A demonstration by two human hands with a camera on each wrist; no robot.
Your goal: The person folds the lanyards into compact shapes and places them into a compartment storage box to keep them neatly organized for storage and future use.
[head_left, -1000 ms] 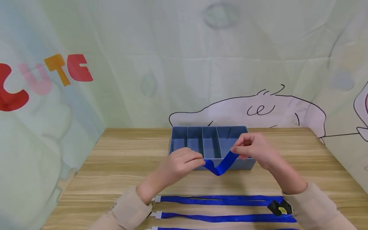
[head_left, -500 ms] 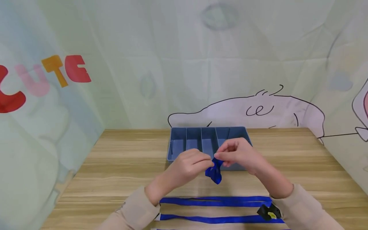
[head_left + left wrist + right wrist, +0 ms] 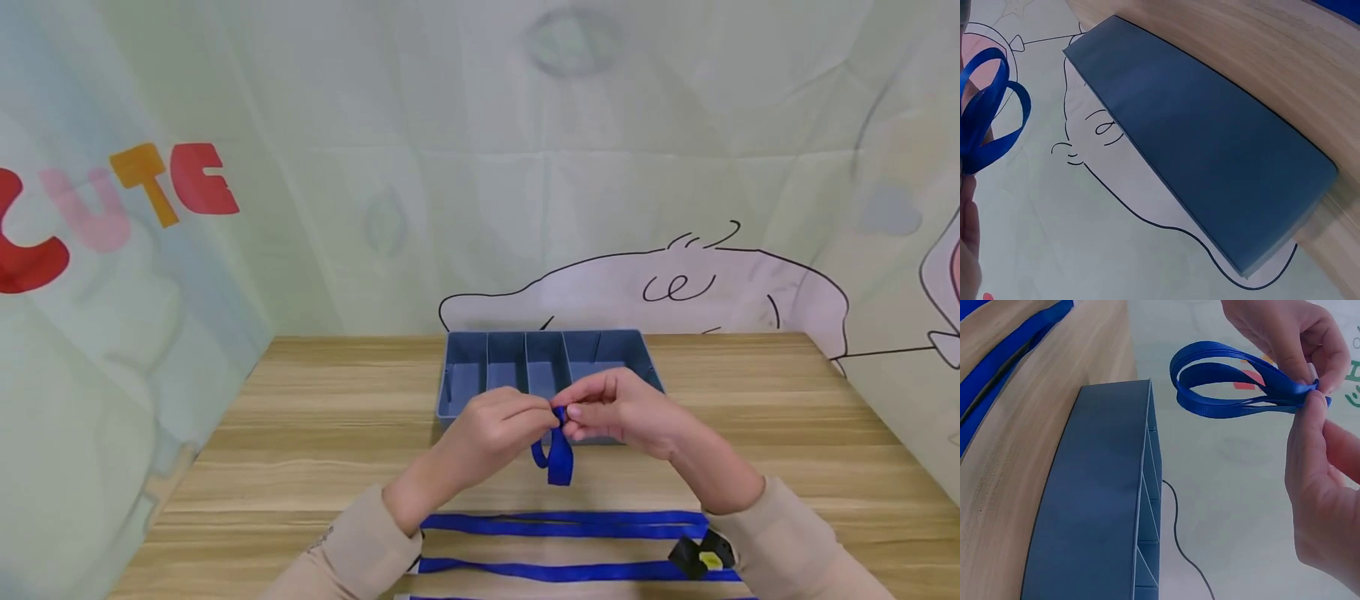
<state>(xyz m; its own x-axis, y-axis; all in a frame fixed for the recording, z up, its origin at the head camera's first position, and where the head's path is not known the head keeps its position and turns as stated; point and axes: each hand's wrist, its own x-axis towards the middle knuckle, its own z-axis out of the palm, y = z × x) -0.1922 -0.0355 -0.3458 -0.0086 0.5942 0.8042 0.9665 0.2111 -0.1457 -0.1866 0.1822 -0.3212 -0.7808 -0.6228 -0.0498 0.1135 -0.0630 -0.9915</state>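
Observation:
In the head view, my left hand (image 3: 498, 433) and right hand (image 3: 630, 417) meet in front of the divided tray. Between their fingertips they pinch a blue lanyard (image 3: 559, 462), gathered into loops that hang below the fingers. From the right wrist view, the lanyard (image 3: 1207, 411) shows several stacked loops, with thumb and fingers of the right hand (image 3: 1319, 494) at the bunched end and the left hand (image 3: 1291, 334) above it. The loops (image 3: 982, 119) also appear at the left edge of the left wrist view. Fingers hide the lanyard's ends.
A blue-grey tray (image 3: 447, 383) with several compartments stands at the back of the wooden table (image 3: 322, 417). Blue lanyards (image 3: 570, 573) lie side by side near the front, partly under the forearms. A black piece with yellow (image 3: 701, 557) sits at the right cuff. A printed cloth hangs behind.
The hands have come together, the right one moving left. The lanyard stretch that sagged between them is now gathered into hanging loops. Both hands keep their pinch.

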